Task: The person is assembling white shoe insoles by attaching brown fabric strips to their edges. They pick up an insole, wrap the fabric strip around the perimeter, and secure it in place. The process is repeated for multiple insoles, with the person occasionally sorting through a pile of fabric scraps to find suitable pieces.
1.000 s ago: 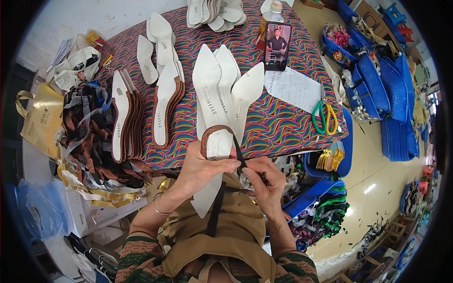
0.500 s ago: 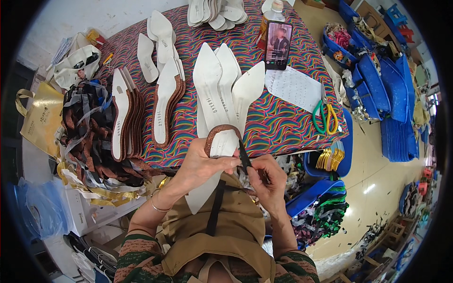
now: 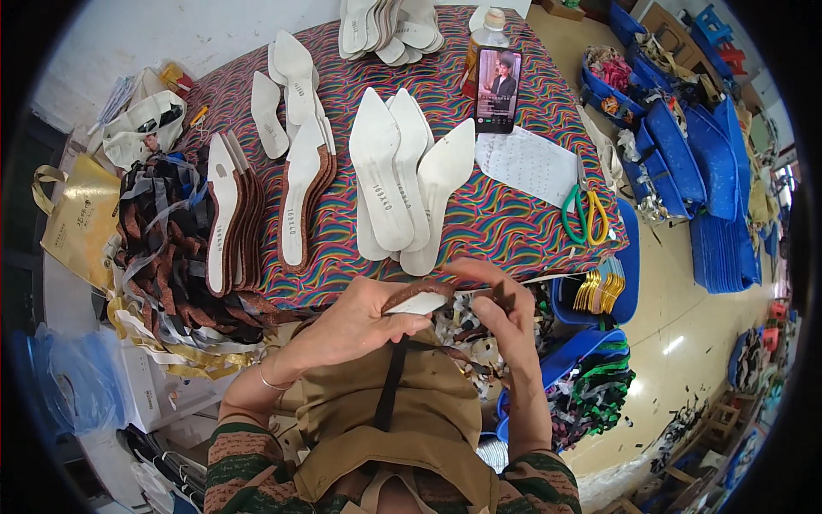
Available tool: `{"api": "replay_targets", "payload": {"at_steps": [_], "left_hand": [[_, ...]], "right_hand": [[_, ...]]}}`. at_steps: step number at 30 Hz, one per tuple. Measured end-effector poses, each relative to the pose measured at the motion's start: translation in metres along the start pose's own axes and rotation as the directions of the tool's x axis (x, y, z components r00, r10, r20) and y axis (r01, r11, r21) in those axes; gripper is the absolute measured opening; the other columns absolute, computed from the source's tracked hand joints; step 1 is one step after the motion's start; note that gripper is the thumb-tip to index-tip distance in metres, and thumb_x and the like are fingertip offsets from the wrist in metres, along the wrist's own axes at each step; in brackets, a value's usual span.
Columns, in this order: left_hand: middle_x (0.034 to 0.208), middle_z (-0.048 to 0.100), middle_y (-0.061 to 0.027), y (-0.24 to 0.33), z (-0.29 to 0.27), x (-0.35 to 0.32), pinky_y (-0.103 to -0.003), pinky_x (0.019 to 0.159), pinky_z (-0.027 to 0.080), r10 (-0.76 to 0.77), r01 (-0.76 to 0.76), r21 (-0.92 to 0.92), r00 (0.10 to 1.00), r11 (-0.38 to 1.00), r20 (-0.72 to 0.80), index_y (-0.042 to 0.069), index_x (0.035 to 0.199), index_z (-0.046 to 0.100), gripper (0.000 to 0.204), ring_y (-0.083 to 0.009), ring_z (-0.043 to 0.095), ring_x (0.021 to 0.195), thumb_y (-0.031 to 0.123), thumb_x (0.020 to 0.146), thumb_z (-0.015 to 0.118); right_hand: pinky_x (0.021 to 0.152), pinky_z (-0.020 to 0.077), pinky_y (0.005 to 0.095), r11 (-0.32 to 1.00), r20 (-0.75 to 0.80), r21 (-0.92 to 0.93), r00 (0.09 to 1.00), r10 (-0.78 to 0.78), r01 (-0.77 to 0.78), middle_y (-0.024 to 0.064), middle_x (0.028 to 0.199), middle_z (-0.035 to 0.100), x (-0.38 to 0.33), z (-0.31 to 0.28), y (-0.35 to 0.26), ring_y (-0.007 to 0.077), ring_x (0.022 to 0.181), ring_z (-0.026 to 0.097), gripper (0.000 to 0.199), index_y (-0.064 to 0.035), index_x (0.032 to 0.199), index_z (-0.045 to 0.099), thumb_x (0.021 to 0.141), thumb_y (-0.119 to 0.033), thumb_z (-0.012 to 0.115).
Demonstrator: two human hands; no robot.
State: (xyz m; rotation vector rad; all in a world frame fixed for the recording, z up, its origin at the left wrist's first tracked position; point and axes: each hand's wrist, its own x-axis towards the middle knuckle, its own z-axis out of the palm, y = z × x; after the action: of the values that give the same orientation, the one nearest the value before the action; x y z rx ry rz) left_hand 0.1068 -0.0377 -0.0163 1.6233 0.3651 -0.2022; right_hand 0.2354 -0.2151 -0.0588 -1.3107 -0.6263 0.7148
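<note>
— Fingers [image 3: 402,324] of the left hand [image 3: 360,321] curl tight around a white pointed shoe insole [image 3: 421,302] with a brown strap [image 3: 419,292] arched over it, yes?

— Yes, and the right hand [image 3: 505,321] pinches the strap's far end, fingers narrow. Half a second ago the insole stood higher, the strap looping above it; now it lies flatter, pulled low between both hands, just off the near edge of the table with the rainbow wavy cloth [image 3: 514,223].

— So the strap looks drawn snug.

— Likely. Beyond it lie white pointed insoles [image 3: 402,180] mid-table, brown-edged soles [image 3: 231,223] toward the left edge, green-and-yellow-handled scissors [image 3: 585,214] at the right edge, a propped phone [image 3: 498,90] farther back.
</note>
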Motion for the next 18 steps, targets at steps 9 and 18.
{"api": "replay_targets", "payload": {"at_steps": [9,18], "left_hand": [[0.063,0.054,-0.0157,0.0,-0.011,-0.011,-0.034,0.054,0.042,0.132,-0.132,0.419,0.991,0.898,0.028,-0.002,0.104,0.065,0.028,-0.0203,0.051,0.054,0.023,0.089,0.068],[0.072,0.065,-0.0035,-0.006,0.005,-0.019,-0.025,0.058,0.048,0.065,-0.068,-0.176,0.998,0.982,-0.021,-0.003,0.095,0.069,0.015,-0.0093,0.06,0.065,0.011,0.09,0.068]], "right_hand": [[0.056,0.0415,0.0196,0.986,0.229,-0.042,0.959,0.165,-0.16,-0.002,0.074,0.066,0.023,-0.03,-0.03,0.0021,0.064,0.054,0.009,0.0016,0.091,0.071,0.083,-0.002,0.072],[0.053,0.0404,0.0186,0.99,-0.089,0.103,0.991,0.101,-0.092,0.0004,0.07,0.063,-0.016,-0.043,-0.024,0.0035,0.06,0.054,0.012,0.0,0.084,0.067,0.077,0.003,0.075]]}}
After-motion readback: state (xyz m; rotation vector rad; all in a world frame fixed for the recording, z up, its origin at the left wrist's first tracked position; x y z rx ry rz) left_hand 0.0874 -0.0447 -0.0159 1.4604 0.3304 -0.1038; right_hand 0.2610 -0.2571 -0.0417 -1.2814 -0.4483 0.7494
